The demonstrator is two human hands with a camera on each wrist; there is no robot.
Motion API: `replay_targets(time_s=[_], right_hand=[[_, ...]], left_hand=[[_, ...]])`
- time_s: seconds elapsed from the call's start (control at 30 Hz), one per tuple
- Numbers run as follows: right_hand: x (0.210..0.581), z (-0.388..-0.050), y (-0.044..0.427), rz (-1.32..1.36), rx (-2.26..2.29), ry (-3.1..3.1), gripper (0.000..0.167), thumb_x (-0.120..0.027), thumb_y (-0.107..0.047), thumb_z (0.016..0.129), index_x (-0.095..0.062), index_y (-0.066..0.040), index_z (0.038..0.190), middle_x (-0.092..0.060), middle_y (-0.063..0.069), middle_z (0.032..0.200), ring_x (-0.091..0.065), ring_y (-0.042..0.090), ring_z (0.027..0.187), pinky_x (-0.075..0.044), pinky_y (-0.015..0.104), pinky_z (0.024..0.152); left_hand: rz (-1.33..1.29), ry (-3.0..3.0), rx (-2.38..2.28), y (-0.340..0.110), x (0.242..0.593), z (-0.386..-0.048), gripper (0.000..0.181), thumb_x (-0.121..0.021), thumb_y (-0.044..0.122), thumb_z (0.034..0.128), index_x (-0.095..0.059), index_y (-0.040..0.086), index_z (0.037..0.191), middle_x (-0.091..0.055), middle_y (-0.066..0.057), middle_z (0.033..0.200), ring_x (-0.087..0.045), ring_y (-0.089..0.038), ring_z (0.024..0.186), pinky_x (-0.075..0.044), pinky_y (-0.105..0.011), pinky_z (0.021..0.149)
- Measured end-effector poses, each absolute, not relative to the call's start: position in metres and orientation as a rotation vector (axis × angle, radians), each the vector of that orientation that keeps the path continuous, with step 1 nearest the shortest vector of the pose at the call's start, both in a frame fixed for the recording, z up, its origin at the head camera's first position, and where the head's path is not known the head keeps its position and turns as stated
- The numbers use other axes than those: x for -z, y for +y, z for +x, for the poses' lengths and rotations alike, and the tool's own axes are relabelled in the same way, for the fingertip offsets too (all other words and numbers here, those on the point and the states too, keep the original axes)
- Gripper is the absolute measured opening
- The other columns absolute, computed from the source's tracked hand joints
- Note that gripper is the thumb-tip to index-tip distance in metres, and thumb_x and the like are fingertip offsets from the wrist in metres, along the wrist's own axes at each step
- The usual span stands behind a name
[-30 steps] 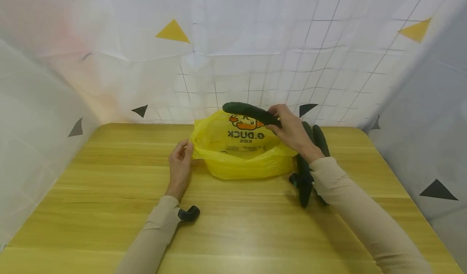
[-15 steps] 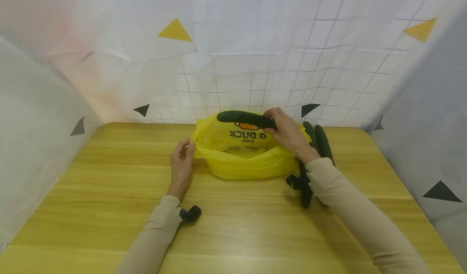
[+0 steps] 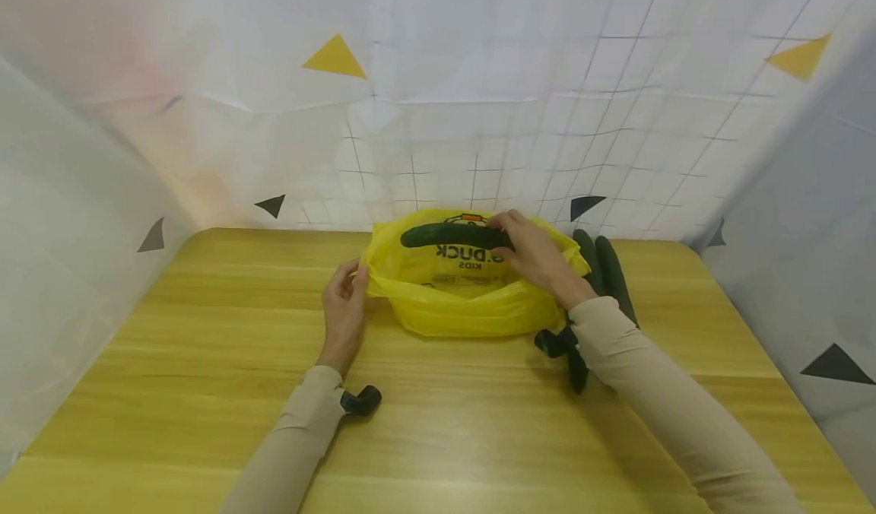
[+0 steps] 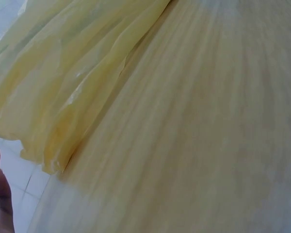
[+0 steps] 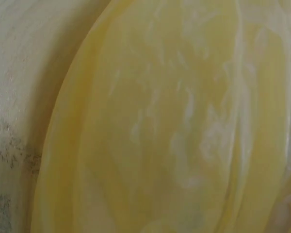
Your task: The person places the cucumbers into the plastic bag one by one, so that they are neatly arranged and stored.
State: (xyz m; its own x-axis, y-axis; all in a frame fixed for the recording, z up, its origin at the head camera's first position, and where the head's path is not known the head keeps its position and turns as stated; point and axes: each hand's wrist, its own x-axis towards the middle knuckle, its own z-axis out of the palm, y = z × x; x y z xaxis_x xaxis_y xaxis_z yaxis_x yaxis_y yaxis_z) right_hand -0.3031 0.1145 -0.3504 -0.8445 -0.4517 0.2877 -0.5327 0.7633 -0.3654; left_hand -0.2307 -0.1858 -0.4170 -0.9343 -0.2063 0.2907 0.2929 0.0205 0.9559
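Observation:
A yellow plastic bag (image 3: 472, 316) stands on the table with its mouth open, dark print showing on its inner back wall. At its left rim my left hand (image 3: 344, 309) pinches the edge of the plastic. My right hand (image 3: 537, 255) grips one end of a dark green cucumber (image 3: 445, 235), which lies level across the bag's mouth. More cucumbers (image 3: 614, 274) rest on the table just right of the bag, partly hidden by my right forearm. Yellow plastic (image 4: 72, 87) and a few fingers (image 4: 2, 199) show in the left wrist view; yellow plastic (image 5: 160, 121) fills most of the right wrist view.
The wooden table (image 3: 438, 438) reaches back to a white sheet (image 3: 438, 141) with grid lines and triangles. Similar sheets hang on the left and right. A black wrist device (image 3: 361, 401) is on the left sleeve, another (image 3: 553, 342) by the right sleeve.
My right hand has lowered the cucumber from above the bag's back rim into its mouth, turning it more level. The left hand has kept its place at the rim.

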Motion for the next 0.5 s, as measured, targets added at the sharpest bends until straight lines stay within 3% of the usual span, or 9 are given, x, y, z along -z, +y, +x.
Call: replay_targets(time_s=[0.5], right_hand=[[0.3588, -0.3111, 0.1096, 0.815, -0.524, -2.889, 0.043, -0.062, -0.009, 0.091, -0.05, -0.009, 0.132, -0.055, 0.01, 0.123, -0.057, 0.029, 0.11, -0.047, 0.044, 0.095]], left_hand=[[-0.077, -1.928, 1.991, -0.1812, 0.4171, -0.231, 0.029, -0.055, 0.025, 0.0962, -0.062, 0.007, 0.119, -0.062, -0.006, 0.114, -0.059, -0.01, 0.091, -0.048, -0.017, 0.077]])
